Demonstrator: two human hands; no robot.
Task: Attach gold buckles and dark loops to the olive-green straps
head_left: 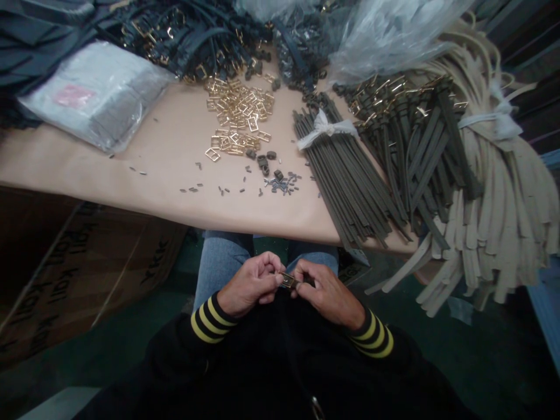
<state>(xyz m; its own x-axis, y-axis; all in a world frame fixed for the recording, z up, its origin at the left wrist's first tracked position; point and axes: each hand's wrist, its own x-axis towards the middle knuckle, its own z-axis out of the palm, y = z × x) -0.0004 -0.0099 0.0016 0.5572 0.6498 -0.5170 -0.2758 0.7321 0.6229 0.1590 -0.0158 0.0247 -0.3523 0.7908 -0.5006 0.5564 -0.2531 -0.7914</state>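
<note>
My left hand (249,284) and my right hand (326,293) meet in front of my lap, fingertips pinching a small brass buckle (287,281) from either side. A dark strap (304,280) seems to run from the buckle into my right hand, though my fingers hide most of it. Beyond my knees, on the tan paper table cover (149,166), lie loose brass buckles (238,114), small metal pins (280,184) and a tied bundle of olive leather straps (345,169).
Beige straps (494,216) hang over the table's right edge. A silver plastic package (98,96) and heaps of dark buckled straps (188,35) fill the far side. A cardboard box (79,274) stands at lower left, beside my jeans-clad knees (223,259).
</note>
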